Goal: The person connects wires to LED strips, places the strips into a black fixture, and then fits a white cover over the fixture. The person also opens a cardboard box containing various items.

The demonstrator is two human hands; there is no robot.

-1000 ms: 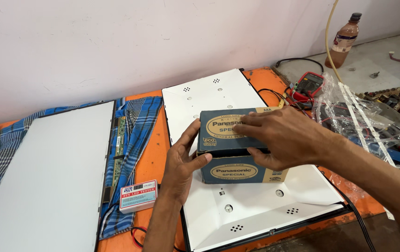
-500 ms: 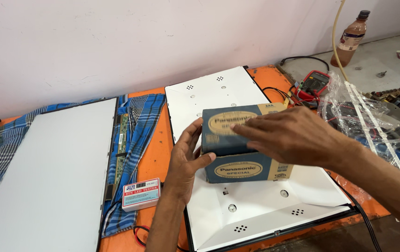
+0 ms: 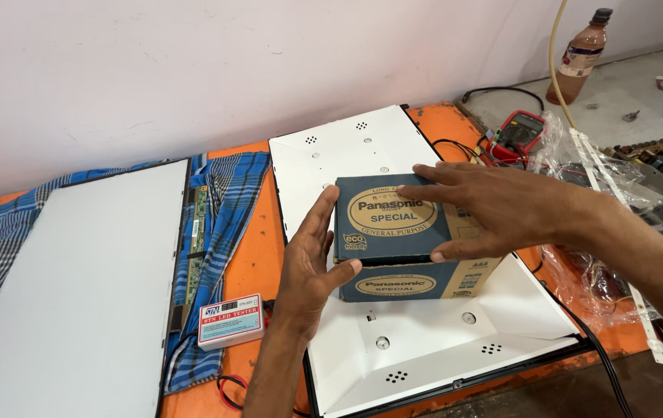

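A blue and tan cardboard box point(image 3: 393, 232) rests on a white reflector panel point(image 3: 424, 348) with small round holes, lying on the orange table. My left hand point(image 3: 312, 263) presses against the box's left side, fingers straight up along it and thumb on the front lower corner. My right hand point(image 3: 502, 209) lies flat across the box's top from the right, fingers spread, thumb on the front top edge.
A large white sheet point(image 3: 76, 286) lies at the left on a blue checked cloth point(image 3: 227, 201), with a small white and red tester box point(image 3: 229, 319) near its corner. A red multimeter point(image 3: 521, 133), a brown bottle point(image 3: 579, 54), crumpled clear plastic point(image 3: 594, 271) and tools crowd the right.
My left fingers, curled over the box's top edge before, now stand straight along its side. My right hand has flattened on the top. The box has shifted slightly right.
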